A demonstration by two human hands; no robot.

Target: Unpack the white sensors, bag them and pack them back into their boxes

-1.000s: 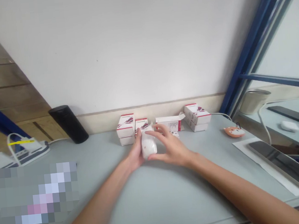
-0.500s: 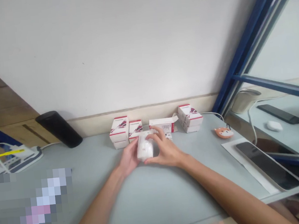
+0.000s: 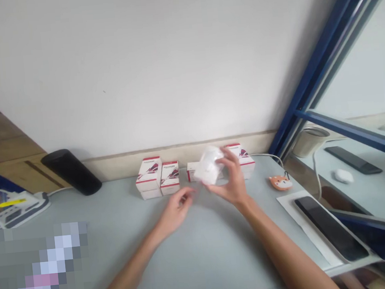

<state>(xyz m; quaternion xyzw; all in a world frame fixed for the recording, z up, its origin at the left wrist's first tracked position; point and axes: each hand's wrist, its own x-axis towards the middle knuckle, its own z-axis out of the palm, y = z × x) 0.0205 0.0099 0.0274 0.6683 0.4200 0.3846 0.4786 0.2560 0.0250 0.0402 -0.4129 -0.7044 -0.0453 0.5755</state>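
My right hand (image 3: pixel 231 177) is raised over the desk, thumb and fingers closed around a white plastic-wrapped packet (image 3: pixel 208 166). The packet is tilted and slightly blurred. My left hand (image 3: pixel 177 209) is apart from it, lower and to the left, with loosely bent fingers and nothing visible in them. Behind the packet lies a white box with red edges (image 3: pixel 192 168), mostly hidden. Left of it stand similar red-and-white boxes, one pair stacked (image 3: pixel 149 173) beside another box (image 3: pixel 170 176). More such boxes (image 3: pixel 246 162) stand partly behind my right hand.
On the right are an orange fox-faced case (image 3: pixel 280 183) and a phone (image 3: pixel 332 228) on a white sheet. A blue-framed mirror or glass panel (image 3: pixel 343 125) borders that side. A black cylinder (image 3: pixel 71 172) and a power strip (image 3: pixel 31 207) stand left. The wall (image 3: pixel 155 75) rises behind.
The white packet has left my left hand and moved up and right in my right hand. My left hand has drawn away from it. The view has shifted slightly.
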